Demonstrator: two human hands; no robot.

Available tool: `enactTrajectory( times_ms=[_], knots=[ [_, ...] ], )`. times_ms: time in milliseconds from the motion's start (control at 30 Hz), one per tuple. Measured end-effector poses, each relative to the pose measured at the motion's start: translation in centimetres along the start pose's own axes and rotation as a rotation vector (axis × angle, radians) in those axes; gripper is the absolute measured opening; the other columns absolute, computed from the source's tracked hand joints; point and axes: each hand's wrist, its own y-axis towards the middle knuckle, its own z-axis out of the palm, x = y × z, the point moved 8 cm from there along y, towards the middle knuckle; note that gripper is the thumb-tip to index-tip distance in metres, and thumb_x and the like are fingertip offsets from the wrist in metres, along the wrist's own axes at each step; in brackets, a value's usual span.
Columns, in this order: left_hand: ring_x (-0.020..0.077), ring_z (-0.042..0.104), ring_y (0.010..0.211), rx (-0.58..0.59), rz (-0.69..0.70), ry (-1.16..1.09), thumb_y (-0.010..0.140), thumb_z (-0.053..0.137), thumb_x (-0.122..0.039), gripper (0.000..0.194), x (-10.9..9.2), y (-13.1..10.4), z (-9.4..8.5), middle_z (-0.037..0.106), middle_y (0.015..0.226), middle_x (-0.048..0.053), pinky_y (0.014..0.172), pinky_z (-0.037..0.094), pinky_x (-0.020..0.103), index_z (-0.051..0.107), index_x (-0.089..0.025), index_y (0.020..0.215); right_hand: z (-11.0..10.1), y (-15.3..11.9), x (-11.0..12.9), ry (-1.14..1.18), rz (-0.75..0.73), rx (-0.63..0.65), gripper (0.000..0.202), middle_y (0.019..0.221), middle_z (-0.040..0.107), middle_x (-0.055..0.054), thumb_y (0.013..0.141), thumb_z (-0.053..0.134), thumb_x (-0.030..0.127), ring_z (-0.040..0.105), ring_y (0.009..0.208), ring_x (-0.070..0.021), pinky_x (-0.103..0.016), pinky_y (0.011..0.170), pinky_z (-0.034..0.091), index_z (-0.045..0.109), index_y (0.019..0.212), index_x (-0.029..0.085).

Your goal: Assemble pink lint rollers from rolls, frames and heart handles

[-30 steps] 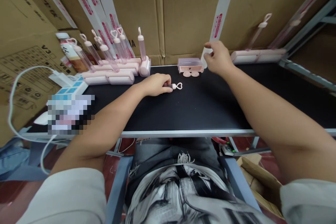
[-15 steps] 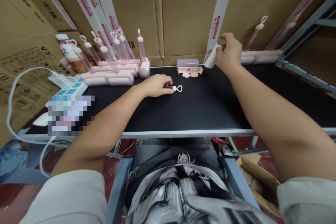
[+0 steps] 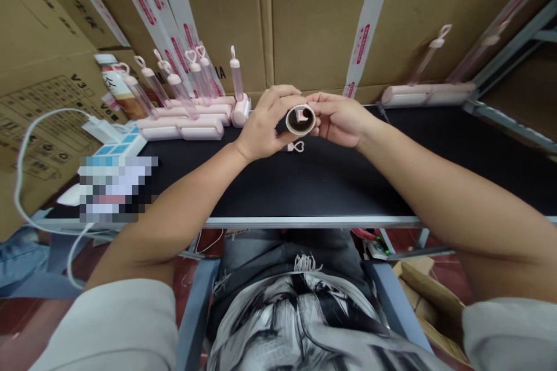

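Observation:
A white paper roll (image 3: 288, 127) with a hollow brown core is held end-on above the table, and something pink shows through its opening. My left hand (image 3: 266, 124) is closed around its left side. Fingers of my right hand (image 3: 339, 119) are closed on the roll's right rim. Just below the roll, a heart-shaped loop (image 3: 298, 146) on a handle lies on the black table top (image 3: 313, 185); my left hand and the roll hide most of that handle. The pink parts at the back of the table are mostly hidden behind my hands.
Pink rollers (image 3: 183, 129) with upright clear handles stand at the back left, beside a bottle (image 3: 117, 84) and a white power strip (image 3: 117, 145). More pink rollers (image 3: 429, 95) stand at the back right. Cardboard (image 3: 313, 23) walls off the rear; a metal shelf frame (image 3: 513, 122) borders the right.
My right hand has brought the white roll from the back right to the middle. My left hand has let go of the heart-loop handle, risen and closed around the roll.

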Motion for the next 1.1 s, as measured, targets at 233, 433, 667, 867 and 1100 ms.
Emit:
enactTrajectory(
  times_ms=[233, 433, 667, 867, 1100],
  knots=[
    [0.0368, 0.061, 0.141, -0.090, -0.097, 0.014, 0.099, 0.066, -0.058, 0.057, 1.5, -0.4, -0.6, 0.065, 0.142, 0.016, 0.120, 0.049, 0.060, 0.056, -0.024, 0.144, -4.5, 0.9, 0.2, -1.061, -0.121, -0.217, 0.014, 0.108, 0.080, -0.015, 0.097, 0.069, 0.027, 0.074, 0.104, -0.0320, -0.043, 0.093, 0.057, 0.076, 0.105, 0.019],
    [0.0343, 0.065, 0.133, -0.071, -0.178, 0.008, 0.095, 0.068, -0.039, 0.051, 3.1, -0.5, -0.4, 0.069, 0.140, 0.015, 0.118, 0.051, 0.052, 0.056, -0.020, 0.140, -5.8, 1.6, -2.3, -1.383, 0.084, -0.121, 0.049, 0.133, 0.079, -0.023, 0.094, 0.060, 0.018, 0.075, 0.117, -0.0383, -0.046, 0.097, 0.057, 0.075, 0.141, 0.014],
    [0.0326, 0.067, 0.129, -0.008, -0.174, 0.021, 0.094, 0.070, -0.037, 0.051, 2.3, -0.4, -0.1, 0.071, 0.139, 0.015, 0.115, 0.052, 0.048, 0.059, -0.017, 0.140, -4.9, 1.0, -1.8, -1.378, 0.086, -0.042, 0.052, 0.122, 0.082, -0.018, 0.091, 0.070, 0.023, 0.076, 0.110, -0.0349, -0.042, 0.093, 0.057, 0.075, 0.142, 0.018],
    [0.0314, 0.068, 0.129, -0.026, -0.145, -0.019, 0.092, 0.074, -0.034, 0.053, 2.5, -0.5, 0.2, 0.072, 0.139, 0.015, 0.114, 0.053, 0.046, 0.061, -0.015, 0.139, -3.9, 0.4, -2.2, -1.402, 0.156, 0.111, 0.060, 0.136, 0.078, -0.017, 0.089, 0.082, 0.041, 0.076, 0.115, -0.0355, -0.042, 0.094, 0.057, 0.072, 0.143, 0.018],
    [0.0301, 0.070, 0.125, -0.042, -0.110, -0.039, 0.088, 0.078, -0.030, 0.052, 2.6, -0.5, 0.4, 0.075, 0.135, 0.012, 0.112, 0.054, 0.045, 0.064, -0.017, 0.136, -2.7, 0.0, -2.1, -1.441, 0.208, 0.176, 0.037, 0.127, 0.079, -0.016, 0.093, 0.077, 0.033, 0.075, 0.109, -0.0321, -0.038, 0.090, 0.054, 0.079, 0.125, 0.015]
  ],
)
